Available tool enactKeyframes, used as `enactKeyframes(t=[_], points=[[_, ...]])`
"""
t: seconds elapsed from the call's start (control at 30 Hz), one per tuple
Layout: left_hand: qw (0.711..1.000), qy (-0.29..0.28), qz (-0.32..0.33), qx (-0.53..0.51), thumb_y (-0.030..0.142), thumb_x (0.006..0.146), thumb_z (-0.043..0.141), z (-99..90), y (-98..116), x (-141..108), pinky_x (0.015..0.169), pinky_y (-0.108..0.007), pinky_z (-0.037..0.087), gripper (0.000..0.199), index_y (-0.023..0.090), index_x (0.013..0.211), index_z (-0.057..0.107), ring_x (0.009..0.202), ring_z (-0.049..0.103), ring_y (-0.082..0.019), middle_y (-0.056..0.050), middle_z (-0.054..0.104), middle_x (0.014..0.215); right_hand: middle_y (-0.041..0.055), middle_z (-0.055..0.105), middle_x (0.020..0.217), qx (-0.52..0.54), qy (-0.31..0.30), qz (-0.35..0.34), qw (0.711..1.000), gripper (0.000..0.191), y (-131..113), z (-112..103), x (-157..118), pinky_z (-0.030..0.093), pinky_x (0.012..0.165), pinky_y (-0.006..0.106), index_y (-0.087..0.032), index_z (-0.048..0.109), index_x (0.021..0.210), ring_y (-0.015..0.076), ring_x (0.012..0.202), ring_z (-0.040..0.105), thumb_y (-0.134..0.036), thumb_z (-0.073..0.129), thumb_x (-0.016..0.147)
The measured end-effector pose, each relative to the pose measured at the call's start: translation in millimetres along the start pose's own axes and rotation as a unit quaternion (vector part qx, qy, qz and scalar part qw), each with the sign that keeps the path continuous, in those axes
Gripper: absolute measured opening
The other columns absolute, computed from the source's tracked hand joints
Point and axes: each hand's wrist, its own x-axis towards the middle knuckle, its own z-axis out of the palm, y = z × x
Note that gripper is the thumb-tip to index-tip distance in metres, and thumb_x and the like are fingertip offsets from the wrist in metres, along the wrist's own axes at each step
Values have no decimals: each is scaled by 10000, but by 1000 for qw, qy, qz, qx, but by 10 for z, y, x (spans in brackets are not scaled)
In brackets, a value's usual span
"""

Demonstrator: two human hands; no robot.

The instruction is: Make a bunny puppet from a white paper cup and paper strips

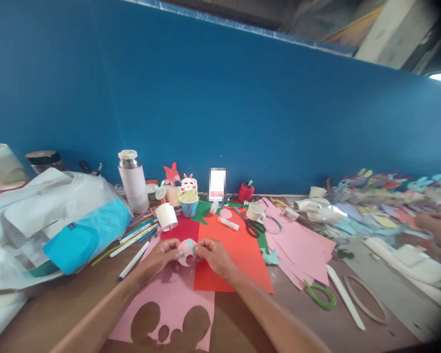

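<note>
You're handling the pink disc [187,245] w/ both hands; step in hand is prob. detail work on its face, which is showing green bits and a dark-red spot [189,260]. Your L hand [168,252] is pinching its left edge btwn thumb & fingers; your R hand [213,255] is gripping the right edge, same way. Disc is sitting btwn them, above where the cut-out pink sheet [176,294] is meeting the orange-red sheet [235,250]. Next move prob. calls for a light, even grip, since disc is looking thin. Forearms are angling in from lower L & R, fingertips nearly meeting. Glue stick [228,224] & scissors [255,228] are lying beyond, untouched.
</note>
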Motion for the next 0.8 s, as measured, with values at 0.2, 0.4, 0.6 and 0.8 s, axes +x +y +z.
enactKeyframes(t=[0.2,0.4,0.6,0.8], points=[[999,-30,-9,-32,300,747,548,0,16,-22,440,-220,409,169,137,706,533,428,497,-91,0,568,576,-21,580,553,2,-11,-7,1000,216,30,-13,12,372,544,212,-160,542,639,83,511,485,-361,565,714],[999,-22,-17,-34,313,738,569,-8,-2,-3,411,-197,387,185,149,674,512,405,487,-80,16,560,542,-15,589,567,-4,-18,-17,1000,212,37,-21,9,345,524,209,-155,550,655,73,484,437,-354,557,726],[1000,-6,-21,-19,292,689,631,13,-16,-8,394,-166,368,193,145,662,509,384,472,-52,26,562,531,-25,559,551,8,-12,-6,1000,199,71,-19,16,360,528,212,-158,557,653,81,495,456,-346,563,718],[998,-2,-58,27,329,670,646,116,23,-52,377,-172,353,217,155,684,517,372,491,-77,39,530,454,-35,521,548,16,25,-43,999,190,63,-41,30,371,547,213,-164,573,700,86,515,453,-344,538,750]])
